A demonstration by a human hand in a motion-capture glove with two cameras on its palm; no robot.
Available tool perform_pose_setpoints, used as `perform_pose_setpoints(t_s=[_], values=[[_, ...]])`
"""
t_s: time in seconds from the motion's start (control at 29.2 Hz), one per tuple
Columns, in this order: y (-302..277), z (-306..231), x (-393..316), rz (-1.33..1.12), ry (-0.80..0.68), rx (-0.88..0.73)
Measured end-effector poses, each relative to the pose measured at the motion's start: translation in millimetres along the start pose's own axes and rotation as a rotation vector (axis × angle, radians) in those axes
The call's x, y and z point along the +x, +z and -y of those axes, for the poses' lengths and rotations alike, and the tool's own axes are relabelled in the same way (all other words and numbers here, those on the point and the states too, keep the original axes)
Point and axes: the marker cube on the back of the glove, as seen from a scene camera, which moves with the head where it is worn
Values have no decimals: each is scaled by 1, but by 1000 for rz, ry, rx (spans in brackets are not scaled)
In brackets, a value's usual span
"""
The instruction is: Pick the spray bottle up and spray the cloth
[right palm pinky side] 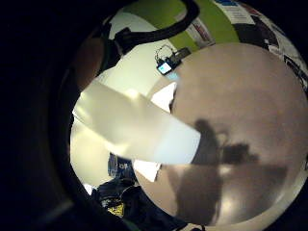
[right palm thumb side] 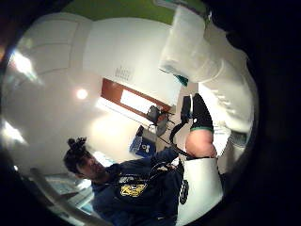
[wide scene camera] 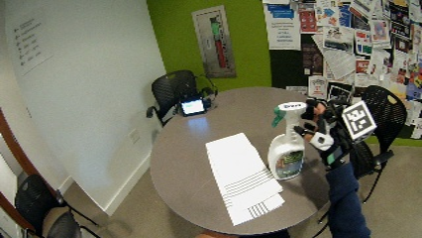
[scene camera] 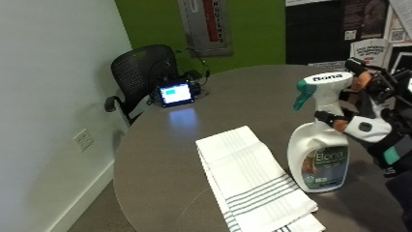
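A white spray bottle with a teal nozzle stands upright on the round grey table, its base seemingly on the tabletop. My gloved right hand grips its neck from the right, just under the trigger, with fingers curled round it. A folded white cloth with grey stripes lies flat just left of the bottle. The wide outside view shows the same: bottle, hand, cloth. The bottle's white body fills the little finger side palm view, and its head shows beside a finger in the thumb side palm view.
A small device with a lit screen sits at the table's far edge, with a black mesh chair behind it. Another black chair stands behind my arm. A white wall runs along the left.
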Motion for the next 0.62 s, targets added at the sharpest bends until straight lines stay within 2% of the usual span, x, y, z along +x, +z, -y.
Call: perform_pose_setpoints(t_s=[0.14, 0.24, 0.62], values=[[18, 16, 22, -6, -29, -21], [31, 19, 24, -4, -28, 21], [38, 18, 38, -151, 107, 409]])
